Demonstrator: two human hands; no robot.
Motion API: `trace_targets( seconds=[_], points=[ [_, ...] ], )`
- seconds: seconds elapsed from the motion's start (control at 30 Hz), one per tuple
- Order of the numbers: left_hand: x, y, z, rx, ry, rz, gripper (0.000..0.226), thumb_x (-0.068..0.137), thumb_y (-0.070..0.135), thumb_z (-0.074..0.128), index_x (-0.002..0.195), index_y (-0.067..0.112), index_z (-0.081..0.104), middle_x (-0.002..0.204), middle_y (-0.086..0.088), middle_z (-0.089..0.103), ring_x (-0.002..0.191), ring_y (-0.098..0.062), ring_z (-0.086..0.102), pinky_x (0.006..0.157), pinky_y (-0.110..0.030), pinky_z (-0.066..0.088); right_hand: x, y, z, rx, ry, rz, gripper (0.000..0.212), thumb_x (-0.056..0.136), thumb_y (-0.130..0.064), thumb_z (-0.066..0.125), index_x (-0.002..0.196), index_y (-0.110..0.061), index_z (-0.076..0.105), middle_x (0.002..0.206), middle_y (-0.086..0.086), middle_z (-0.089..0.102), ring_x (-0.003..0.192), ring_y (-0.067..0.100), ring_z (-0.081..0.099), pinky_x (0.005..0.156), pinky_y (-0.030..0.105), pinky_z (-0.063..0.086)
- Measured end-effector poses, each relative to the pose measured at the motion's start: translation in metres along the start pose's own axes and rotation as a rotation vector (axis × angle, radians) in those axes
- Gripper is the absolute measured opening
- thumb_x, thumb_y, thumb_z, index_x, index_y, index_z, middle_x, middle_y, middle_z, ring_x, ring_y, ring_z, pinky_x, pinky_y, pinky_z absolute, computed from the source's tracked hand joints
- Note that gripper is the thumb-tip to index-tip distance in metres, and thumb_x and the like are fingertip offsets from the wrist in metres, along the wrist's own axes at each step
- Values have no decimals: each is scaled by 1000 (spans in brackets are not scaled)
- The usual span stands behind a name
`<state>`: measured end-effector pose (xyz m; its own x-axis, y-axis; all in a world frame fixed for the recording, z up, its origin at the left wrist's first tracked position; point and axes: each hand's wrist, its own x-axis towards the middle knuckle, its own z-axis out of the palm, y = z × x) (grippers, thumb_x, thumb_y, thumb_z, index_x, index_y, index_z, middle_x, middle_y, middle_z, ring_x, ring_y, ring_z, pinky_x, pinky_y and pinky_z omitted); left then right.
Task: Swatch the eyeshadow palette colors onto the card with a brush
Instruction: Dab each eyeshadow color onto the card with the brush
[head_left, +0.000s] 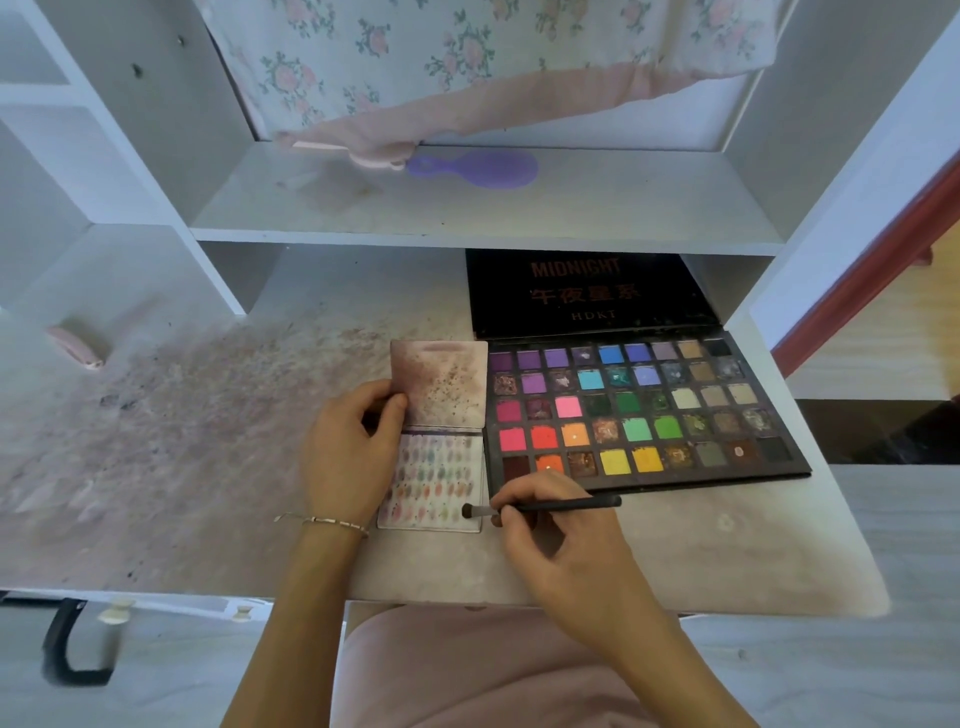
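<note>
A large black eyeshadow palette (644, 410) lies open on the desk, with several rows of bright pans and its lid propped up behind. To its left lies the white card (439, 480), covered with rows of small colour swatches, with a stained upper flap (441, 384) standing behind it. My left hand (348, 457) rests on the card's left edge, thumb and fingers pinching the flap's lower left corner. My right hand (550, 530) grips a thin black brush (545, 505) held level, its tip touching the card's lower right corner.
The white desk (208, 441) is dusted with pinkish powder on its left half. A purple hairbrush (478, 169) lies on the shelf above, under a floral cloth (467, 57). A pink object (78, 343) sits at far left. My lap is below the desk edge.
</note>
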<state>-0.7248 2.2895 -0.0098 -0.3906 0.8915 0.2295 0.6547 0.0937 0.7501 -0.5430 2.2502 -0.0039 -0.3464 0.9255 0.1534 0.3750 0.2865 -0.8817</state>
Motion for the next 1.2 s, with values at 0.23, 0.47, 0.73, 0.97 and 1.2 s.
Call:
trace_targets(
  seconds=[0.23,0.47,0.73,0.97,1.2],
  points=[
    [0,0,0,26,11,3,19,88,18,54,101,15,67,84,13,59,75,-7,54,62,-14,37,1,0,-1,-29,-10,5,9,78,-24,50,80,-29,57,77,-18,53,83,4,50,70,11,40],
    [0,0,1,25,16,-8,18,88,17,54,100,14,68,84,9,61,78,-12,57,68,-25,41,1,0,-1,-18,-14,15,9,78,-24,49,79,-29,57,76,-23,53,84,1,51,71,9,40],
    [0,-1,1,21,22,-2,18,88,18,54,100,16,68,81,15,58,68,4,49,60,-12,33,-1,4,-3,128,67,12,13,78,-31,50,76,-42,57,80,-15,60,81,6,58,68,10,43],
    [0,0,0,11,13,-18,18,87,19,54,100,17,68,82,13,59,70,-2,51,61,-14,36,-3,13,-21,220,337,-9,24,83,-15,51,86,-36,63,88,-15,65,85,6,60,72,11,45],
    [-1,0,1,32,-5,-16,20,88,17,53,103,13,66,86,8,60,75,-7,52,63,-16,35,-6,30,-71,89,640,88,39,89,1,50,88,-38,55,89,-14,61,83,-3,60,67,6,45]
  ],
)
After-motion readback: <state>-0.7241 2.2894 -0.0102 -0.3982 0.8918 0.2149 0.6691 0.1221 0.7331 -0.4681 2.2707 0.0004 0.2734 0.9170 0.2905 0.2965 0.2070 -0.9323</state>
